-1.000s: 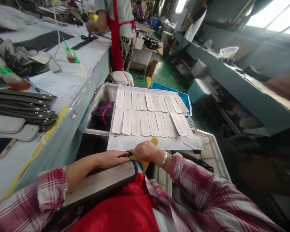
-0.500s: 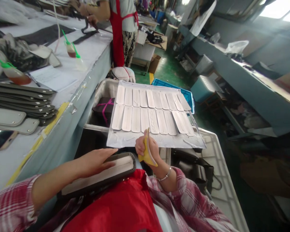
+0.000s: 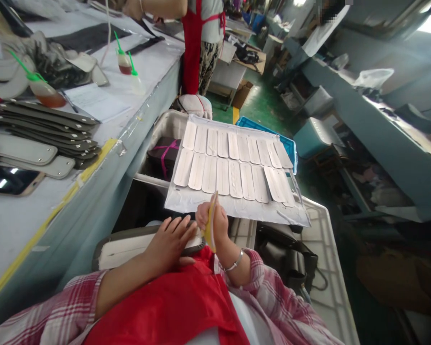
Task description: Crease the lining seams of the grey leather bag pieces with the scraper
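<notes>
My left hand (image 3: pixel 170 243) lies flat with its fingers stretched out on the white face of a long, dark-edged padded piece (image 3: pixel 124 250) across my lap. My right hand (image 3: pixel 221 224) is closed around a thin, curved yellow piece (image 3: pixel 210 224), held upright beside the padded piece's right end; its exact kind is unclear. Just beyond my hands, a white-covered board (image 3: pixel 187 203) carries two rows of pale strips with rounded ends (image 3: pixel 209 173). Some strips at the right overlap.
At left, a workbench (image 3: pixel 25 249) holds stacked dark straps (image 3: pixel 53 122), a phone (image 3: pixel 12 181) and green-tipped bottles (image 3: pixel 45 91). Under the board stand a white crate (image 3: pixel 323 225) with dark bags (image 3: pixel 290 249) and a blue crate (image 3: pixel 290 143). A co-worker in a red apron (image 3: pixel 191 52) stands ahead.
My left hand has slid right along the padded piece, its fingers now spread on the white face near its right end. My right hand with the yellow piece has shifted slightly left. The view has turned.
</notes>
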Tool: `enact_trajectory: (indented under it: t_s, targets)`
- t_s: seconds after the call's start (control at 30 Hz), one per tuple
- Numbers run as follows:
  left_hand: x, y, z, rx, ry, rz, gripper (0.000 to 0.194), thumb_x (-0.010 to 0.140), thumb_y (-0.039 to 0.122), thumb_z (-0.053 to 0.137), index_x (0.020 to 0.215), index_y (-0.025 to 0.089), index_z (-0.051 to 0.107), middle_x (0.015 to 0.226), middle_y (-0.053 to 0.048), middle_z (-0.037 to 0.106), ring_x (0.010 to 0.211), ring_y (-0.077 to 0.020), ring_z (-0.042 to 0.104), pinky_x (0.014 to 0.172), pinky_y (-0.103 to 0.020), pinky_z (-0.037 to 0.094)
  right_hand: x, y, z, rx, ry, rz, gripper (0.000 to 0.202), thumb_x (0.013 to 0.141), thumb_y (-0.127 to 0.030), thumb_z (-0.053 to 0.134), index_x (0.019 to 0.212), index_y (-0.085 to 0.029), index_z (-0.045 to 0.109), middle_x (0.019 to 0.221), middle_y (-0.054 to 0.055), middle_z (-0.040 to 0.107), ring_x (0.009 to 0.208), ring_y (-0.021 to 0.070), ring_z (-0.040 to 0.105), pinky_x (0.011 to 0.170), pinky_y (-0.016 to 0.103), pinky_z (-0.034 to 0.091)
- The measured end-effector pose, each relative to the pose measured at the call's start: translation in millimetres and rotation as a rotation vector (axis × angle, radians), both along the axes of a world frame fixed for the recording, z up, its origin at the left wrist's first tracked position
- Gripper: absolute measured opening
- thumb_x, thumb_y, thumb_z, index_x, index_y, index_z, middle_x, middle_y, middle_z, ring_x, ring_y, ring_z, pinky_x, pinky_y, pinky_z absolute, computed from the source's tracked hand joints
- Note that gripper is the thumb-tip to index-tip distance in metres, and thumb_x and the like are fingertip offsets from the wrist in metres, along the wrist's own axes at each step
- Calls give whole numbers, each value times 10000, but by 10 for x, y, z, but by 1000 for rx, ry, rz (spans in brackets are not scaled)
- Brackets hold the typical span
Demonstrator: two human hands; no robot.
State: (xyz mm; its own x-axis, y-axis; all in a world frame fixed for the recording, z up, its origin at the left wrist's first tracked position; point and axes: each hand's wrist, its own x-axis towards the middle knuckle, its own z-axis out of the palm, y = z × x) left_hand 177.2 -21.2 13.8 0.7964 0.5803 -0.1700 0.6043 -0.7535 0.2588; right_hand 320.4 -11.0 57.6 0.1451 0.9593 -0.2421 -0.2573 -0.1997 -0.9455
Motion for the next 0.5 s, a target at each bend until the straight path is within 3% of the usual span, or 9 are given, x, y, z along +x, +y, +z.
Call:
enact_trajectory:
  t_s: [0.1, 0.33, 0.5]
  targets:
    - [-2, -18, -8, 42, -8, -1, 862, 682, 646, 550, 1357, 164, 318, 1409, -187, 295, 1226, -370, 305, 1013, -517, 178, -61, -4, -11, 42, 7, -8, 562, 878, -573, 242, 448, -218, 312, 386, -46, 285, 341, 82, 288, 354, 216, 264]
    - [-72, -81, -43, 129, -97, 18, 854, 694, 643, 544, 1365, 179, 292, 1402, -151, 320, 1224, -324, 307, 1009, -473, 185, 148, 121, 30, 189, 407, 171, 561, 893, -513, 302, 439, -184, 315, 414, -52, 286, 313, 58, 265, 300, 174, 192]
    - [-108, -84, 21, 133, -125, 40, 897, 649, 650, 591, 1357, 188, 293, 1370, -126, 366, 1196, -309, 332, 998, -446, 205, 27, 178, -60, 164, 451, 336, 540, 881, -478, 373, 439, -168, 373, 414, -50, 312, 313, 51, 295, 304, 163, 207]
